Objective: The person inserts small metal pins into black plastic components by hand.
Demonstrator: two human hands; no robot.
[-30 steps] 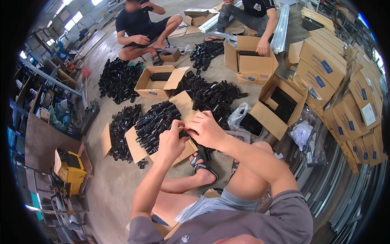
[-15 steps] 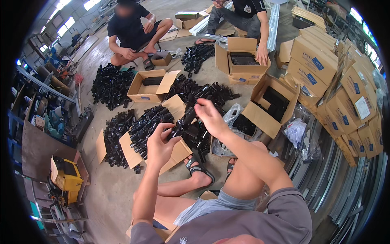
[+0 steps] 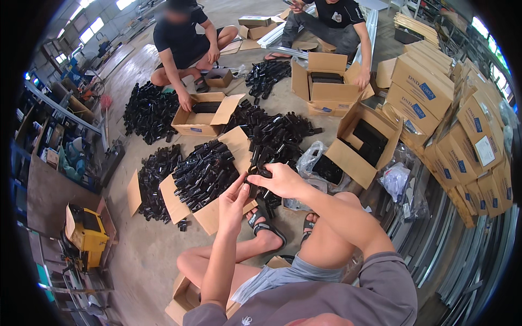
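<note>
Both of my hands meet in front of my knees, over the heap of small black parts. My left hand (image 3: 234, 204) is closed, its fingertips pinching a small black part (image 3: 252, 175) from the left. From the other side my right hand (image 3: 280, 181) grips the same part, fingers bent round it. Its exact shape is partly hidden by my fingers and blends with the dark heap behind. To the left, an opened carton (image 3: 215, 213) holds many similar black parts. A loose black heap (image 3: 277, 130) lies just beyond my hands.
One person's hand (image 3: 185, 101) reaches to a small carton (image 3: 197, 130); another's hand (image 3: 361, 80) touches a carton (image 3: 326, 107). At right are an open carton (image 3: 348, 157), plastic bags (image 3: 397, 176), stacked cartons (image 3: 418, 92) and metal strips (image 3: 435, 250). A yellow machine (image 3: 89, 236) stands left.
My hands have come together and lower; the left one, earlier apart with fingers spread, now pinches the black part. The person at far left has reached into the small carton.
</note>
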